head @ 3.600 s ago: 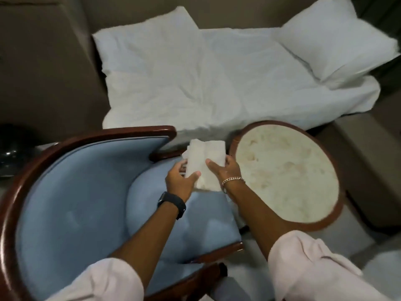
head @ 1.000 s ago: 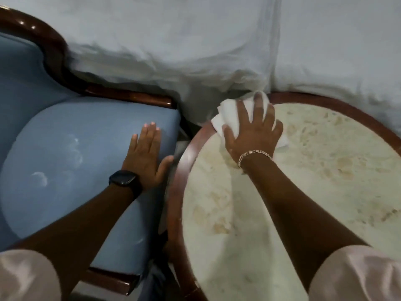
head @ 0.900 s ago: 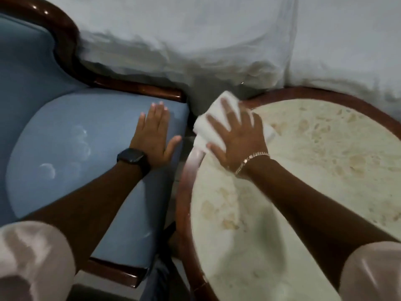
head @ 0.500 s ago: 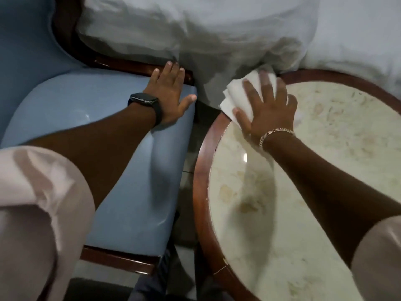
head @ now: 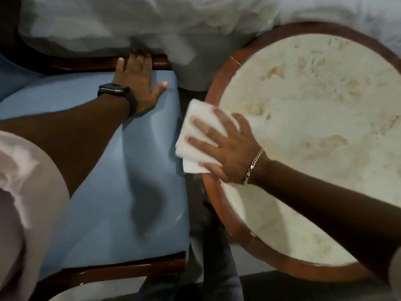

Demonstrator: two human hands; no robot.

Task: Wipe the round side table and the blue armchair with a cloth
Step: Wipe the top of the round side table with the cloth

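Note:
The round side table point(head: 308, 135) has a cream marbled top and a dark wooden rim. My right hand point(head: 225, 148) presses a folded white cloth point(head: 195, 135) flat on the table's left rim; part of the cloth hangs past the edge. The blue armchair point(head: 121, 166) is on the left, its seat cushion framed in dark wood. My left hand point(head: 136, 83) lies flat with spread fingers on the far corner of the seat, fingertips reaching the wooden arm. It holds nothing.
A bed with rumpled white sheets point(head: 152, 25) runs along the far side, touching both the chair and the table. A narrow dark gap of floor point(head: 195, 213) separates chair and table. My light sleeves frame the bottom corners.
My right hand slid the cloth from the far left of the tabletop down along the left rim toward me. My left hand stayed on the seat's far corner. The view moved closer.

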